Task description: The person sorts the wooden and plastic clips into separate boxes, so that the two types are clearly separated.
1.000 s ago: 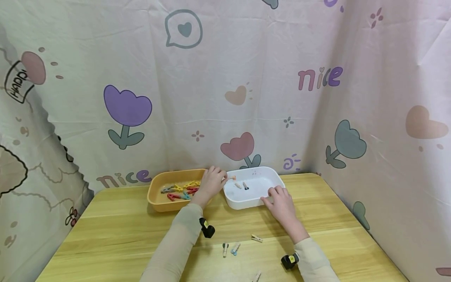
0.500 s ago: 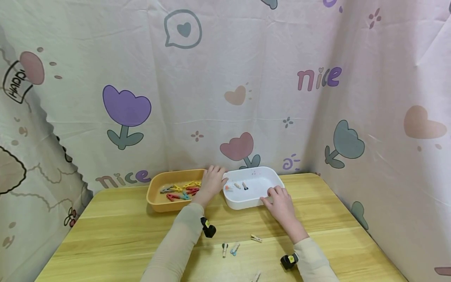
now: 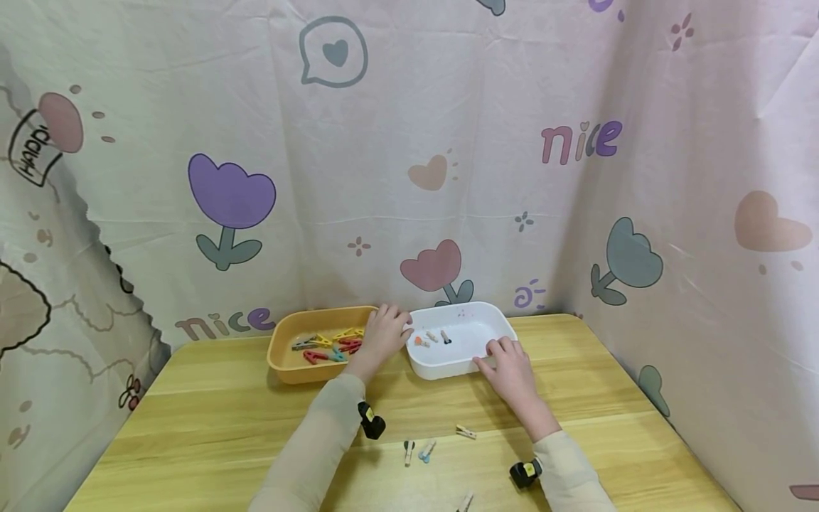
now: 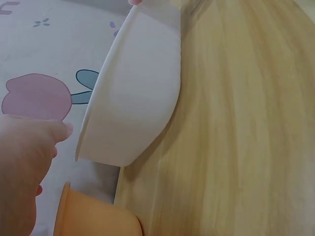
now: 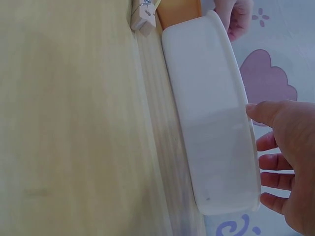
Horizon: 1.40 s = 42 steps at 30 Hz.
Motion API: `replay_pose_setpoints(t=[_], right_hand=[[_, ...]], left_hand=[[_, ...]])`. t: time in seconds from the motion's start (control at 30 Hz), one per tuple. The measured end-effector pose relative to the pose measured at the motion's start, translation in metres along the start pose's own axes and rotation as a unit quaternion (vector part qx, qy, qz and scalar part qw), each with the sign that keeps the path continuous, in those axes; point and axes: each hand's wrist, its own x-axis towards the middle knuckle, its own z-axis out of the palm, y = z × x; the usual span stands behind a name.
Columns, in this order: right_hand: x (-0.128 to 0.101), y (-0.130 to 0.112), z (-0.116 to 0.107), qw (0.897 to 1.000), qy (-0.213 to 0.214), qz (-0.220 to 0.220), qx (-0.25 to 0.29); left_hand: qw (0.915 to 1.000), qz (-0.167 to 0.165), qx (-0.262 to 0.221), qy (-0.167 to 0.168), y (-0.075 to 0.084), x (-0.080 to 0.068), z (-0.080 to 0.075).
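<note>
Head view, far left: an orange tray [image 3: 301,377] with coloured clothespins [image 3: 315,357] jumbled inside — red, yellow and blue among them. Next comes the left hand [image 3: 384,333], over that tray's right end, fingertips beside the white tray [image 3: 441,371], loosely bent with nothing visible in its grasp. Three small pegs [image 3: 446,338] lie in the white tray's left half, one orange-tipped, one dark-ended. Nearer on the wooden table [image 3: 192,427], four wooden pegs [image 3: 409,455] lie scattered, well apart from both trays. And on the right, the right hand [image 3: 512,366] — thumb outside, fingers over the edge — holds the white tray's front right rim.
</note>
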Motion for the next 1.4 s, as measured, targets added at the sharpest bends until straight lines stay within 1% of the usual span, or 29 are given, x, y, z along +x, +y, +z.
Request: replay_pose_setpoints(t=[0.17,0.33,0.53,0.67,0.97,1.13,1.23,1.4], right_hand=[[0.000,0.000,-0.001,1.000,-0.004,0.003,-0.001],[0.000,0.000,0.000,1.000,-0.005,0.001,-0.004],[0.000,0.001,0.000,1.000,-0.010,0.006,-0.005],[0.000,0.000,-0.001,1.000,-0.013,0.010,-0.002],[-0.001,-0.001,-0.002,1.000,-0.017,0.013,0.000],[0.000,-0.001,-0.002,1.000,-0.016,0.013,-0.002],[0.000,-0.001,-0.002,1.000,-0.017,0.013,-0.002],[0.000,-0.001,-0.001,1.000,-0.012,0.008,-0.001]], left_hand=[[0.9996,0.020,-0.015,0.012,0.000,-0.008,-0.004],[0.9980,0.050,-0.020,0.033,-0.002,-0.017,-0.006],[0.9932,0.092,-0.003,0.072,-0.006,-0.028,-0.006],[0.9891,0.114,0.007,0.093,-0.006,-0.035,-0.008],[0.9850,0.144,0.012,0.095,-0.005,-0.050,-0.013],[0.9788,0.168,0.018,0.116,-0.005,-0.059,-0.014],[0.9762,0.177,0.018,0.124,-0.005,-0.065,-0.015],[0.9761,0.184,0.017,0.114,-0.004,-0.073,-0.018]])
